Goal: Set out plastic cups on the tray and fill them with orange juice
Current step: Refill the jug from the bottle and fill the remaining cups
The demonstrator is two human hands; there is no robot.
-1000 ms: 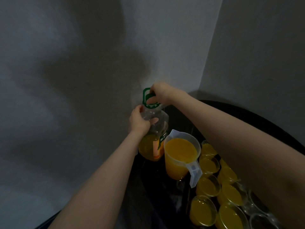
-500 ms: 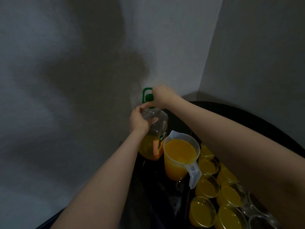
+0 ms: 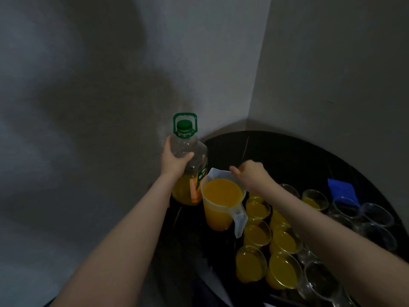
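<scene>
Bottle (image 3: pixel 190 165), jug (image 3: pixel 222 202) and cups (image 3: pixel 285 242) crowd the table's (image 3: pixel 287 151) near side.

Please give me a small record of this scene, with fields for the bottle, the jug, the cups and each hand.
bottle: juice bottle, upright, green cap on, partly full
jug: clear jug beside the bottle, nearly full of orange juice
filled cups: several cups with juice right of the jug
empty cups: clear empty cups further right
left hand: left hand grips the bottle's shoulder
right hand: right hand above the jug's far rim, fingers loosely curled, holds nothing
surface: dark round table
</scene>
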